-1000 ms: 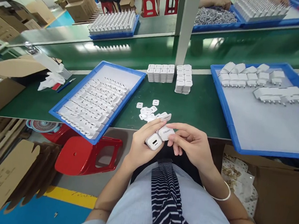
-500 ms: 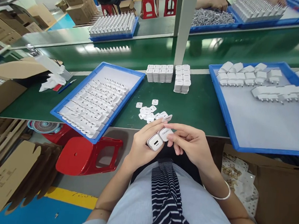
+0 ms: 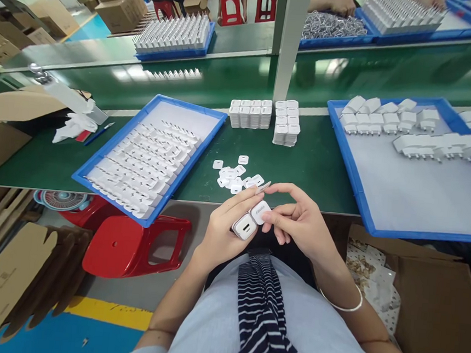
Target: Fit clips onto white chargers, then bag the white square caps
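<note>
My left hand [image 3: 227, 225] is closed around white rounded-square charger face plates, apparently stacked. The front plate [image 3: 246, 227] has dark slots, and the plate beside it [image 3: 260, 211] bears grey print. A thin white plate [image 3: 263, 188] stands tilted at the left fingertips. My right hand [image 3: 297, 220] presses its thumb on the printed plate, with its index finger stretched towards the thin one. Its other fingers are curled. Just beyond my hands, several loose face plates [image 3: 231, 175] lie scattered on the green table [image 3: 310, 166].
Neat stacks of plates [image 3: 251, 114] stand farther back. A blue-rimmed tray [image 3: 219, 121] of pronged white pieces lies left; another blue tray [image 3: 349, 175] with white plug housings lies right. A red stool [image 3: 116, 246] stands below left, a cardboard box [image 3: 434, 304] below right. A co-worker's hand [image 3: 341, 5] shows across the divider.
My right index finger has lifted and bent slightly, and the thin plate has tipped nearer edge-on. Both hands keep their place; the view has shifted slightly.
</note>
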Demonstrator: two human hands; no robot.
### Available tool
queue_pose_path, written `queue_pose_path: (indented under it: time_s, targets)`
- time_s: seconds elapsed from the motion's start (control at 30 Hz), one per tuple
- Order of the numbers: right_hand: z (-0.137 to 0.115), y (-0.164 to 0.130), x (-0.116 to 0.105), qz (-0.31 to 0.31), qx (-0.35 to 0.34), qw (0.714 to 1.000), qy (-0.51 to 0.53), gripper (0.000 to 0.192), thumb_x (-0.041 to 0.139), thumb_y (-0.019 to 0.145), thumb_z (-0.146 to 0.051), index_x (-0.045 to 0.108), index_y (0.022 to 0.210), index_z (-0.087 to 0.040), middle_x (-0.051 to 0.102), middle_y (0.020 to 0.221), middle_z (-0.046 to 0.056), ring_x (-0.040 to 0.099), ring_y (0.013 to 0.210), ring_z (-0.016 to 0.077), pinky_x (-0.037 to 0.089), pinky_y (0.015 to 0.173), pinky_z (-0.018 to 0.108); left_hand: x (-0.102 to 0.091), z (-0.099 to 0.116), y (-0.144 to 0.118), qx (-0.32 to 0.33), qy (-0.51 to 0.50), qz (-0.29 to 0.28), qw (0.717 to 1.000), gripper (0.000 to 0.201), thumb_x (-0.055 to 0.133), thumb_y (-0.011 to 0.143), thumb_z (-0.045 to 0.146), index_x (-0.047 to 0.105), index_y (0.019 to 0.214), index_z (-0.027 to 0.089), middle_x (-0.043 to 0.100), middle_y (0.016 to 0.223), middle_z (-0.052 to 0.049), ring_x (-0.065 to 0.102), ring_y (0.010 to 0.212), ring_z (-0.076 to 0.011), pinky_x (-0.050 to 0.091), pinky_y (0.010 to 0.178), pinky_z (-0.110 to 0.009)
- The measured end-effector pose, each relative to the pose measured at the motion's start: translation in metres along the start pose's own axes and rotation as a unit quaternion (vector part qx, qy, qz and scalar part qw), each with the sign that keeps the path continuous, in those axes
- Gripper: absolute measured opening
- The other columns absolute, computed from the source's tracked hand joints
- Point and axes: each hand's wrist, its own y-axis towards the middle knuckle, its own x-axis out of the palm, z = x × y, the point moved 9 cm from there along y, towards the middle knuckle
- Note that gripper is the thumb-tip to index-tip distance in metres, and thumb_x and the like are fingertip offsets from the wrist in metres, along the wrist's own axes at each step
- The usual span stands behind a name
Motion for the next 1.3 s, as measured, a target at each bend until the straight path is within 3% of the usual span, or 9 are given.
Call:
queue_pose_path:
  time_s: [0.6, 0.83, 1.17, 1.3]
  targets:
    - [0.007, 0.008, 0.004, -0.011, 0.011, 1.000, -0.016, 0.035, 0.078, 0.078, -0.030, 0.057, 0.104, -0.021, 0.070, 0.061, -0.002, 0.049, 0.038, 0.0068, 0.036, 0.037, 0.015, -0.001, -0.007, -0.004, -0.007, -0.037, 0.004, 0.999, 0.051, 0.068, 0.082, 0.009, 0.059, 0.131, 0.021, 0.062, 0.134, -0.013, 0.061, 0.123, -0.0247, 0.054, 0.103, -0.042]
    - [0.008, 0.018, 0.004, 0.009, -0.014, 0.998, -0.065, 0.033, 0.082, 0.074, -0.032, 0.059, 0.095, -0.021, 0.046, 0.044, -0.011, 0.040, 0.037, 0.0060, 0.030, 0.040, 0.018, -0.004, -0.029, -0.008, -0.083, -0.099, 0.046, 0.991, 0.045, 0.076, 0.076, 0.011, 0.067, 0.119, 0.022, 0.069, 0.123, -0.009, 0.065, 0.115, -0.0232, 0.054, 0.102, -0.040]
    - [0.022, 0.026, 0.017, 0.016, 0.001, 1.000, -0.021, 0.042, 0.084, 0.070, -0.035, 0.053, 0.094, -0.023, 0.051, 0.052, -0.010, 0.044, 0.045, 0.0081, 0.033, 0.043, 0.019, -0.007, -0.051, -0.020, -0.170, -0.152, 0.076, 0.971, 0.042, 0.079, 0.074, 0.018, 0.070, 0.115, 0.022, 0.071, 0.119, -0.009, 0.065, 0.114, -0.0242, 0.052, 0.102, -0.041]
    - [0.018, 0.029, 0.017, 0.015, -0.025, 0.999, -0.024, 0.036, 0.079, 0.075, -0.042, 0.052, 0.089, -0.022, 0.049, 0.050, -0.009, 0.040, 0.044, 0.0079, 0.030, 0.045, 0.021, -0.003, -0.068, -0.028, -0.219, -0.242, 0.076, 0.942, 0.045, 0.083, 0.070, 0.025, 0.071, 0.114, 0.020, 0.073, 0.115, -0.011, 0.068, 0.110, -0.0271, 0.054, 0.100, -0.042]
